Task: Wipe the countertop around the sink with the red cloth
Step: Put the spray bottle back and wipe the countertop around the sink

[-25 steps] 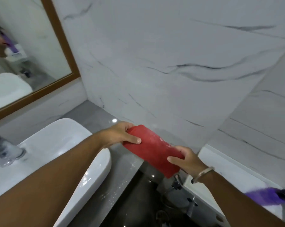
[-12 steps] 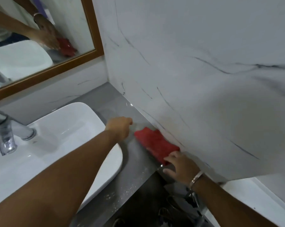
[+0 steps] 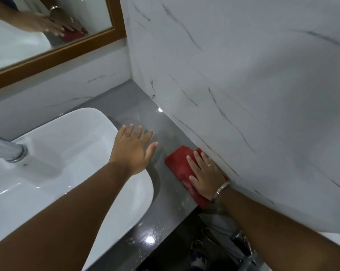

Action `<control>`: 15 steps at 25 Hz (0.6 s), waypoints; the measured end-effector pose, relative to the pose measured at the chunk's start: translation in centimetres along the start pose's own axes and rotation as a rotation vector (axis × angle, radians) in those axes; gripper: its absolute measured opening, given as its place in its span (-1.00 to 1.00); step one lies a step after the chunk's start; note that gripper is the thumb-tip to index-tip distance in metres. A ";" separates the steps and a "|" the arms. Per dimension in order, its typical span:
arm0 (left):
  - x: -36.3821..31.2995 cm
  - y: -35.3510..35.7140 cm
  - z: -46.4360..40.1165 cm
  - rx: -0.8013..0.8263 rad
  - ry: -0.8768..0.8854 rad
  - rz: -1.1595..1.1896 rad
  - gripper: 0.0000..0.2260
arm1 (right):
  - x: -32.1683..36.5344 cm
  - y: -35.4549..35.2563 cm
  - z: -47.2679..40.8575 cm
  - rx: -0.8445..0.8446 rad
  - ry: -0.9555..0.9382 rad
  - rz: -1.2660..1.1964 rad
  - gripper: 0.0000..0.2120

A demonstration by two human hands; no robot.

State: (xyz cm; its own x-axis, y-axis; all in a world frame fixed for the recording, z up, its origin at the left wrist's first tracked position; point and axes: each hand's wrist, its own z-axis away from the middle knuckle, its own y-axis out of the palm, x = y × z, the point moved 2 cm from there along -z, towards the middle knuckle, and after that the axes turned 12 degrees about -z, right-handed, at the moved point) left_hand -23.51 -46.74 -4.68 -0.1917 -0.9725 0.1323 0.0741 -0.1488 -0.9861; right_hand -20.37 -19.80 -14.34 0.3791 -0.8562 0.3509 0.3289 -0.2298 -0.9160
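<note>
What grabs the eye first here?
The red cloth, the only strong colour, lies flat on the grey countertop against the marble side wall, with the right hand pressed flat on it. The left hand is spread open, fingers apart, beside the right rim of the white sink. Top left, the wood-framed mirror reflects a hand on the cloth.

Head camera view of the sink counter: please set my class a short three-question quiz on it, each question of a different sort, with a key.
1. True or false: the left hand holds the red cloth.
2. The cloth lies against: A) the faucet B) the marble wall C) the mirror.
3. Fill in: white specks dot the grey countertop near its ____ edge.

Key: 1 false, the right hand presses it flat; 2 B; 3 front.
</note>
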 end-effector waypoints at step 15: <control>0.1 0.2 -0.3 -0.001 -0.013 -0.007 -0.23 | 2.7 1.5 -5.0 -0.015 0.036 0.002 -0.34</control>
State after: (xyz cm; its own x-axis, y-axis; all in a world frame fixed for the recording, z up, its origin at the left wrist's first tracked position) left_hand -23.80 -46.77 -4.88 -0.1790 -0.9738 0.1405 0.0715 -0.1553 -0.9853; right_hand -23.18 -24.79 -15.79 0.3485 -0.8724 0.3426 0.3156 -0.2349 -0.9193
